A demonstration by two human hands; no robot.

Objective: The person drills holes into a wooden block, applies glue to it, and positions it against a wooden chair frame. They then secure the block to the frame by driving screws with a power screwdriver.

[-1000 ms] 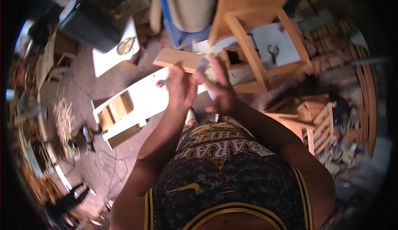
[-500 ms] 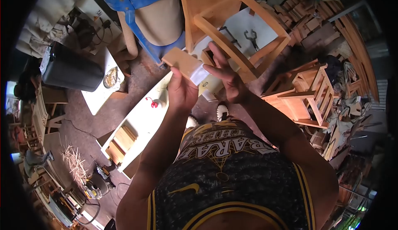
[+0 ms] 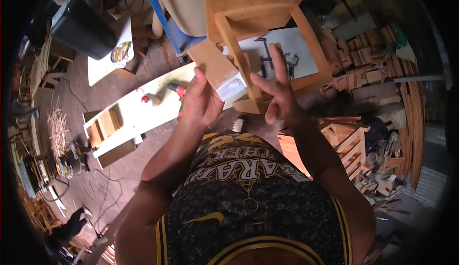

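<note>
A small wooden block (image 3: 209, 63) with a whitish, shiny wrap or label (image 3: 231, 86) at its lower end is gripped by my left hand (image 3: 203, 100), thumb on the near side. To its right, my right hand (image 3: 278, 90) is raised with fingers spread and nothing in it. Behind both hands stands a wooden chair frame (image 3: 306, 21) on a white surface. Clamps (image 3: 290, 62) lie on that surface, seen through the frame.
A long white bench (image 3: 165, 81) at the left bears a red drill (image 3: 177, 89) and a small red-capped container (image 3: 152, 99). A black bin (image 3: 83, 28) stands upper left. Slatted wooden furniture (image 3: 342, 145) and stacked wood (image 3: 373, 74) are at the right.
The view has shifted, so the chair frame looks nearer and the drill now shows. My right hand has moved slightly away from the block, which remains in my left hand.
</note>
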